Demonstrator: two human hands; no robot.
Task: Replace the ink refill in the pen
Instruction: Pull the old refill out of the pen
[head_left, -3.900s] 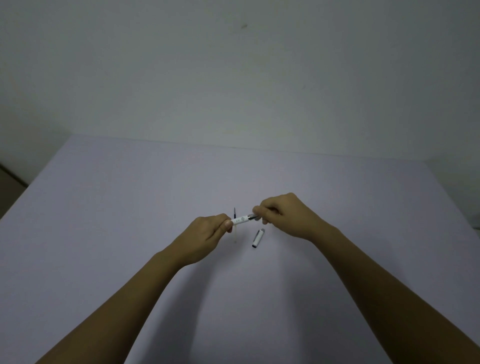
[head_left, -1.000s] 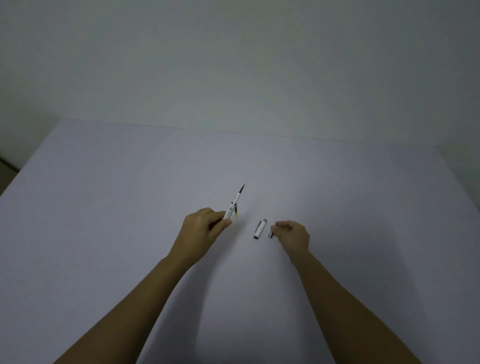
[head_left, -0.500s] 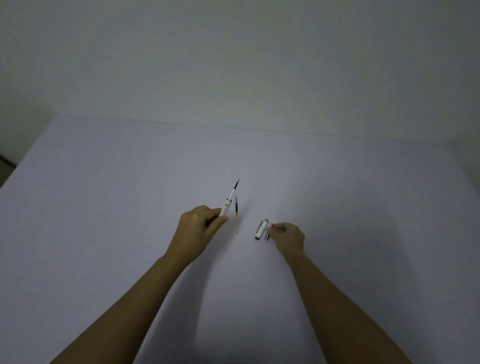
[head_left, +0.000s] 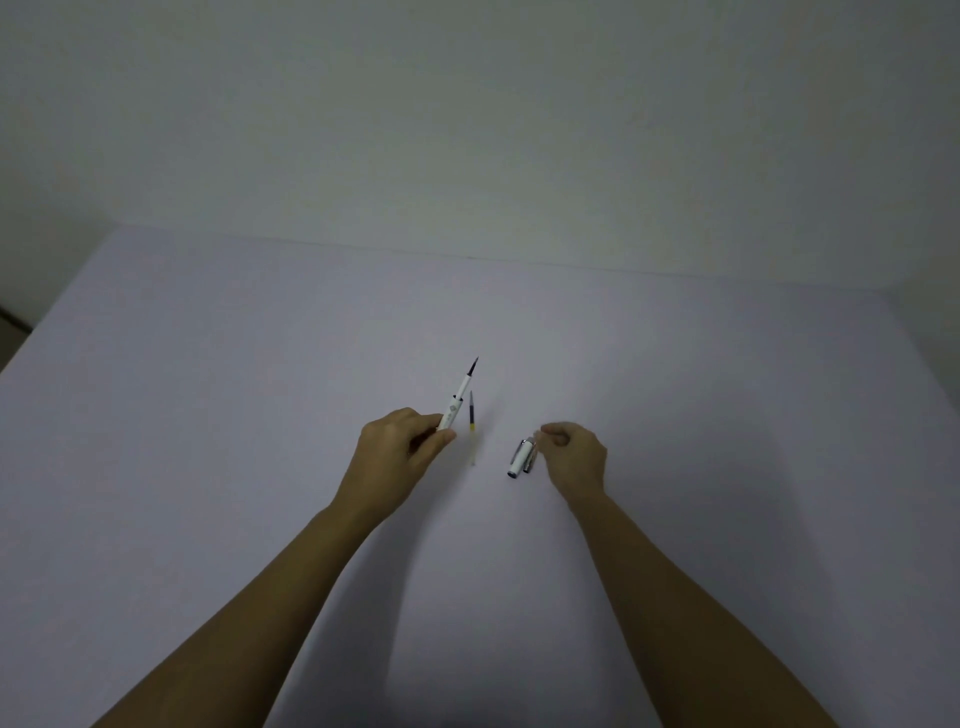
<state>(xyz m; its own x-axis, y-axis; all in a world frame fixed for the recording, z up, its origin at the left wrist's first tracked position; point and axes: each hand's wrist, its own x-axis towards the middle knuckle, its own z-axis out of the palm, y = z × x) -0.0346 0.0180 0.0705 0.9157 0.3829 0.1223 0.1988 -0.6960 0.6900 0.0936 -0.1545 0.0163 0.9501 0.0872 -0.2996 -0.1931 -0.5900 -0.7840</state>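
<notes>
My left hand (head_left: 397, 457) grips the lower end of the white pen barrel (head_left: 457, 397), which points up and away with the dark refill tip sticking out of its top. A loose refill (head_left: 471, 418), dark with a yellow band and a clear tail, lies on the table just right of the barrel. The white pen cap (head_left: 521, 456) with a silver clip lies further right, with a small dark piece (head_left: 530, 461) against its right side. My right hand (head_left: 574, 457) rests beside the cap, fingers curled together, with nothing visible in them.
Everything lies on a pale lilac table (head_left: 208, 415) that meets a plain wall (head_left: 467, 130) at its far edge. The table's left edge (head_left: 21, 345) drops to a dark floor.
Both hands held the pen at first. My right hand has since let go and settled by the cap, where the small dark piece now lies. My left hand has tilted the barrel upward.
</notes>
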